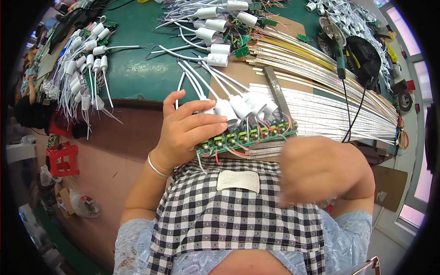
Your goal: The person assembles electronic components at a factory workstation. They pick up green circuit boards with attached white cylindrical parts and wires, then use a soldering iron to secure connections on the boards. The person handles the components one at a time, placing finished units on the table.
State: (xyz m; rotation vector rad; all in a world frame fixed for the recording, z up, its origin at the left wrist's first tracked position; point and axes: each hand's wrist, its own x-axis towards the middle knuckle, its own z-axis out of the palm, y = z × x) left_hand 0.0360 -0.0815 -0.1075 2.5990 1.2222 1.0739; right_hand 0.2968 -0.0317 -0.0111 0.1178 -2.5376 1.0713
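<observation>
My left hand (185, 126) is closed around the left end of a row of white cylindrical caps (240, 106) with white cables running out of their far ends. Under its fingertips, in front of the caps, lies a long green circuit board (247, 139) set with small components; thin red and white wires stick out of it. To the right of the board, my right hand (316, 167) hangs close before the checked apron (238, 211), smeared by motion, so its fingers and anything in them cannot be made out.
A dark metal bar (276, 94) lies across long pale strips (321, 110) fanned out over the green table (133, 73). More capped cables are heaped at far left (87, 68) and back (215, 34). A black-corded tool (340, 66) stands right. A red stool (63, 158) is on the floor.
</observation>
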